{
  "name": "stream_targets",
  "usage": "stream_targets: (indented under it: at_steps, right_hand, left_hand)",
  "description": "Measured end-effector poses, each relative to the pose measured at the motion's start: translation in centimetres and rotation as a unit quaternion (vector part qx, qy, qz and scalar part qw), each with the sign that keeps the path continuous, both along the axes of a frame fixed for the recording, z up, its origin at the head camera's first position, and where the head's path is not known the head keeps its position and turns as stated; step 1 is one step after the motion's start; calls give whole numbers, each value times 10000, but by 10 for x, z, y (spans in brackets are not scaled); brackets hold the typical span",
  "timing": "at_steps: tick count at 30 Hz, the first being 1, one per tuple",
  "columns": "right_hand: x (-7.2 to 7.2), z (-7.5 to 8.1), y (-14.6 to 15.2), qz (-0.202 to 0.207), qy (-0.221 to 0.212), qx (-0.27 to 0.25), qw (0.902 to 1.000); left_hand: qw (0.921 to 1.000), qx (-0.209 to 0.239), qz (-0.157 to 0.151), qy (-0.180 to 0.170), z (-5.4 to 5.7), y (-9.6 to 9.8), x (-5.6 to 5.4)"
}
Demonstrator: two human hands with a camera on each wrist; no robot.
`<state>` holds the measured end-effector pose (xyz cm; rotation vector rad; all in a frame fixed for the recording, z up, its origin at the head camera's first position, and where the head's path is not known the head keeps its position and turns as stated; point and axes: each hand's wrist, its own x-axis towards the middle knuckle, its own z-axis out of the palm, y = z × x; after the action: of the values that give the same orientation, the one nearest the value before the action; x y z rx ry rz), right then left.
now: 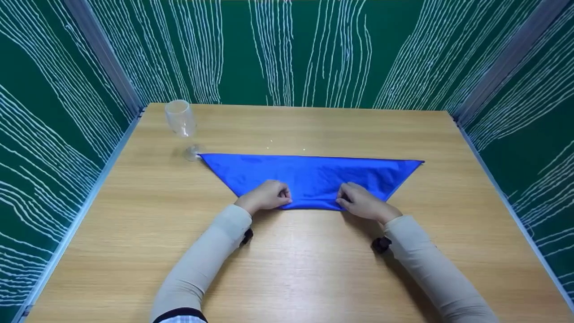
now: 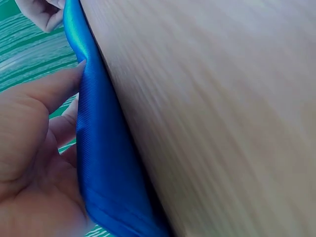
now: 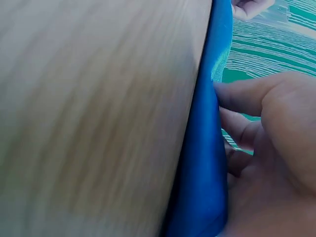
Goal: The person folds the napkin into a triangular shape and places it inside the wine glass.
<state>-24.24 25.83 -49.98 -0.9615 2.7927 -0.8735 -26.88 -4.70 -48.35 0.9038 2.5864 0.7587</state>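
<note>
A blue cloth napkin [image 1: 309, 177] lies folded in a trapezoid on the table, its long edge at the far side and its short edge toward the person. My left hand [image 1: 267, 195] pinches the near edge toward its left end. Toward the right end, my right hand [image 1: 362, 202] pinches that same edge. In the left wrist view the thumb [image 2: 64, 86] presses on the rolled blue fold [image 2: 106, 153]. The right wrist view shows the other thumb [image 3: 242, 96] against the fold [image 3: 200, 163], fingers curled behind it.
A clear stemmed glass [image 1: 181, 119] stands at the back left, its foot close to the napkin's left corner. Small pale specks [image 1: 304, 149] lie behind the napkin. Green panels with white lines [image 1: 314, 54] surround the wooden table [image 1: 309, 269] at the back and sides.
</note>
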Motion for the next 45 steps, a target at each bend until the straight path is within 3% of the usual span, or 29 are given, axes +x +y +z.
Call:
stream_targets:
  at_steps: [5,14,25,34,39,45]
  right_hand:
    - [-1,-2,0,20,267,59,9996]
    - [-1,-1,1,-122,9,171,9998]
    - [3,3,4,42,-658,188,9976]
    - [11,11,4,245,-1074,114,9938]
    - [11,10,4,263,-1152,98,9930]
    - [10,11,4,247,-1174,86,9927]
  left_hand:
    - [10000,-17,-54,25,0,0,-1]
    - [9999,-69,-102,55,0,0,1]
    - [9998,-11,-222,14,-1,-3,9]
    - [9990,-147,-366,198,-1,-2,19]
    - [9949,-400,-561,739,2,-1,24]
    - [9771,-670,-879,1816,5,-2,31]
